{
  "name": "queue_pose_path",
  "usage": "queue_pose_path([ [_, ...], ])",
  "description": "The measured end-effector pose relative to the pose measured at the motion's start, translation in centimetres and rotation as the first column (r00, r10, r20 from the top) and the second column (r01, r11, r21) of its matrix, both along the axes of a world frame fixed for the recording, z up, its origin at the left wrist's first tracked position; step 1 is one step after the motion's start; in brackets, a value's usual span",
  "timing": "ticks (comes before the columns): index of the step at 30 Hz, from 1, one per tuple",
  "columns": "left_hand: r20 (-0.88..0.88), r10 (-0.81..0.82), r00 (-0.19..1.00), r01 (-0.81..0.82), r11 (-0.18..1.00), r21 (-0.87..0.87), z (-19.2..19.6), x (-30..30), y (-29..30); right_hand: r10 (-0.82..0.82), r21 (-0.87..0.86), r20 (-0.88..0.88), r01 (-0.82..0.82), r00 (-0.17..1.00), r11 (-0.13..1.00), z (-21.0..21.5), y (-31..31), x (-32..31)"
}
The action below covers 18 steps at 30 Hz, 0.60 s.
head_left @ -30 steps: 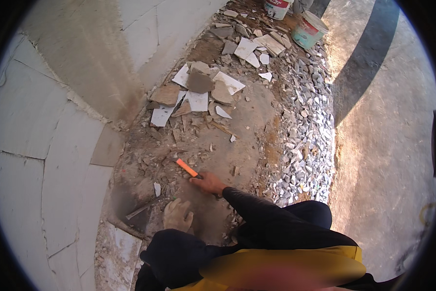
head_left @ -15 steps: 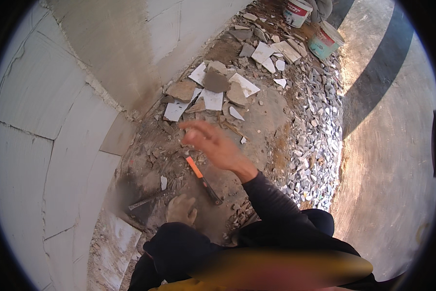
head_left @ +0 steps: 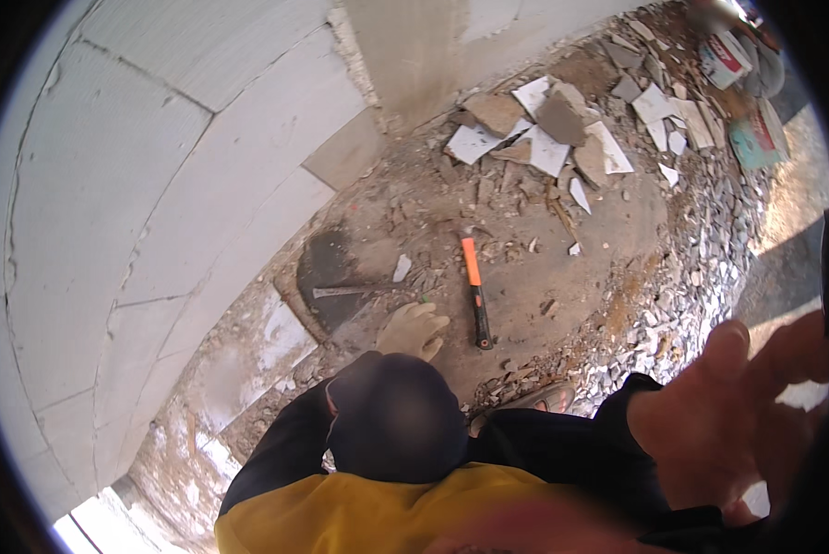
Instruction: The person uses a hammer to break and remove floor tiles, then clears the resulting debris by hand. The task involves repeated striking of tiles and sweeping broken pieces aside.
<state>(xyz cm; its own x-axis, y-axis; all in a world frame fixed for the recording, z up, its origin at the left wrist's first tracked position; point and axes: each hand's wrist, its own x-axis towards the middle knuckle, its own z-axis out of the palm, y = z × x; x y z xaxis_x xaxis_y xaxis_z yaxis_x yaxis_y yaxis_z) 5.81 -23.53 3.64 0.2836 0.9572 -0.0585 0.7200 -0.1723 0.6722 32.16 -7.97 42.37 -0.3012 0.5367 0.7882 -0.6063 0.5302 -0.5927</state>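
The orange-and-black hammer (head_left: 475,288), likely stiff and head-heavy, lies on the ground (head_left: 618,222) near the gloved left hand (head_left: 413,331), whose hold cannot be told; grasp its black grip (head_left: 481,323). The raised right hand (head_left: 733,415) spreads loosely, seemingly empty.

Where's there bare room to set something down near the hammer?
Mostly bare dirt lies between the hammer and the gravel, with a few small chips. Crowded: the broken tiles beyond, and the hammer's left side, with the gloved left hand and metal bar.

Orange-and-black hammer (head_left: 475,291), cream glove (head_left: 413,331), yellow top (head_left: 341,508), white tile shards (head_left: 546,152)
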Motion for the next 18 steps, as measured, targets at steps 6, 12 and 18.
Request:
queue_pose_path([
  [6, 0.035, -0.007, 0.999, 0.005, 0.999, 0.041, 0.0, -0.1, 0.2, 0.007, -0.150, -0.270, -0.049, 0.963, 0.987, 0.7, -2.6, -0.8],
  [12, 0.043, -0.074, 0.996, 0.071, 0.995, 0.072, -0.5, -0.6, 0.2, 0.008, -0.242, -0.405, -0.116, 0.914, 0.963, 1.1, -4.1, -0.8],
  [18, 0.030, -0.105, 0.994, 0.099, 0.980, 0.173, -2.3, -0.9, 0.0, 0.011, -0.423, -0.353, -0.170, 0.936, 0.890, -1.2, -1.6, 0.0],
])
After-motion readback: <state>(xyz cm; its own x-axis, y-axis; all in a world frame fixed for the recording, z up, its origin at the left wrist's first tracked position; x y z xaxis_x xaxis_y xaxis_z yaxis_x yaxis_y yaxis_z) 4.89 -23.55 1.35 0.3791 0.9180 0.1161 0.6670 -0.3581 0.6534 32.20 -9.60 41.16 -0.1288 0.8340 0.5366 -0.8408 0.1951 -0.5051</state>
